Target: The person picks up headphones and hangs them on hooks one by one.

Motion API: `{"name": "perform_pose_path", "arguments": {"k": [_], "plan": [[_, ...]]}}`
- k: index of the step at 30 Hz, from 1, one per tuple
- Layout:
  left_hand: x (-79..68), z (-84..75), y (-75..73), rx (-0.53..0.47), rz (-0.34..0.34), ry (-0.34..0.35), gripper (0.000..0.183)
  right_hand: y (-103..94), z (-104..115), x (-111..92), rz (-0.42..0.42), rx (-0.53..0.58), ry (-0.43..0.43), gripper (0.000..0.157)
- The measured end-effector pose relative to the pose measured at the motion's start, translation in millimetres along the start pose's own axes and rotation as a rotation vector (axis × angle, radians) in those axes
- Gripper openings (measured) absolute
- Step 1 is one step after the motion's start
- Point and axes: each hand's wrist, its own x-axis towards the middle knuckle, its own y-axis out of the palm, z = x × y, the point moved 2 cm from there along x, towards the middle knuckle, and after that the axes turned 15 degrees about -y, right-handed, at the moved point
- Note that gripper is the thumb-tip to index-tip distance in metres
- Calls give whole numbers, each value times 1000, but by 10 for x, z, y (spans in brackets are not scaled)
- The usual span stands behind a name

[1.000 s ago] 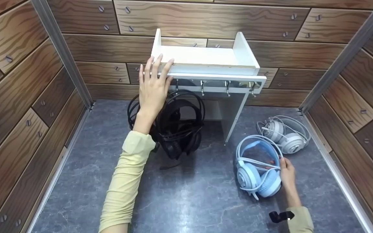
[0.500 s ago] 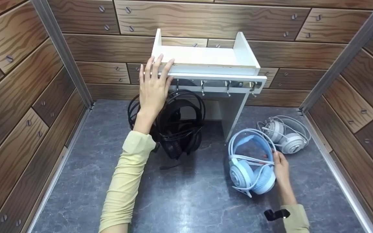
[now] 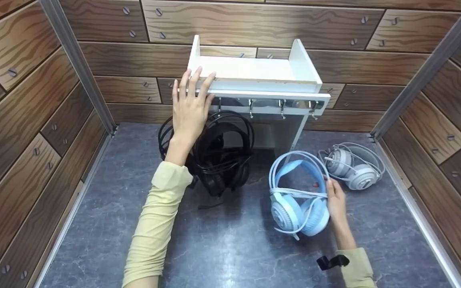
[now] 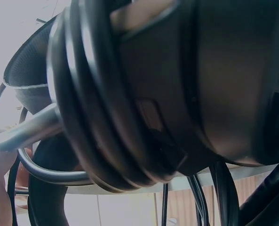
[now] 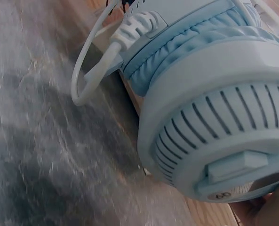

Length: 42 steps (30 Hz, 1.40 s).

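Observation:
Light-blue headphones point(image 3: 299, 194), wrapped with their own cable, are held upright by my right hand point(image 3: 335, 200), which grips the right side of the headband. In the right wrist view, a ribbed ear cup point(image 5: 224, 122) fills much of the picture, over the grey floor. My left hand point(image 3: 190, 110) rests with spread fingers on the front left edge of a white shelf rack point(image 3: 250, 86). Black headphones point(image 3: 224, 156) hang under that edge, partly hidden by the left hand and forearm. Their cable loops point(image 4: 90, 94) show close up in the left wrist view.
Metal hooks point(image 3: 282, 108) line the rack's front rail, right of the black headphones. White-grey headphones point(image 3: 352, 166) lie on the floor at the right, near the wood-patterned side wall point(image 3: 446, 128). Another such wall point(image 3: 18, 136) stands at the left.
My right hand has carried the light-blue headphones left and slightly away from me, toward the rack. The left hand has stayed in place on the edge.

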Motion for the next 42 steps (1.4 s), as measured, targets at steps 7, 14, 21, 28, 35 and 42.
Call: {"name": "perform_pose_path", "arguments": {"k": [7,14,21,28,35,42], "plan": [[-1,2,13,1,-1,0,49,140,163,-20,16,80,-23,41],[-3,7,7,10,-4,0,49,296,287,-21,53,255,-26,40],[-2,-1,7,10,5,0,49,399,390,-10,68,249,-59,40],[-5,0,1,20,-6,3,49,487,509,15,71,285,-73,37],[-6,0,7,12,-5,1,49,624,682,25,82,350,-82,36],[-10,11,7,13,-13,2,48,822,878,60,139,415,-102,36]]}}
